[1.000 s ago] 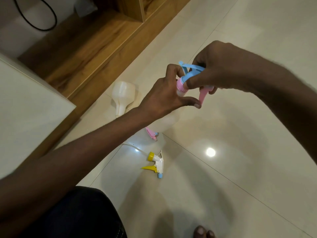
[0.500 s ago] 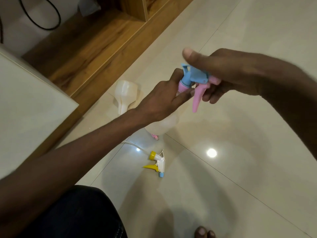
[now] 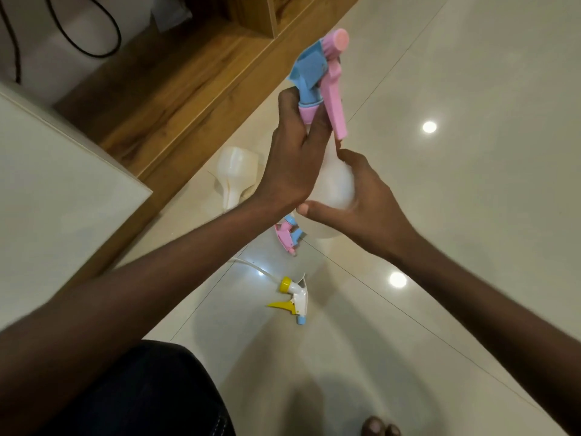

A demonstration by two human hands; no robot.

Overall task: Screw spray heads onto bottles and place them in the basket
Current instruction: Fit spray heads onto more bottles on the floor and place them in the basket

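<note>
Right hand (image 3: 364,196) shifted from spray head (image 3: 320,80) down to bottle (image 3: 338,184) body, gripping it. Left hand (image 3: 294,162) grips bottle neck. Bottle held above floor (image 3: 440,309); yellow spray head (image 3: 294,297) lies below bottle.

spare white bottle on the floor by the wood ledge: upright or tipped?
Tipped. The spare white bottle lies on its side on the floor tile, neck toward the camera, wide base toward the wood ledge.

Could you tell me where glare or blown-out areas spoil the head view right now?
Head view: two round lamp reflections glare on the glossy floor tiles; the white bottle held by the right hand is blown out, its outline lost; the pink and blue spray head above the left hand stays sharp.
</note>
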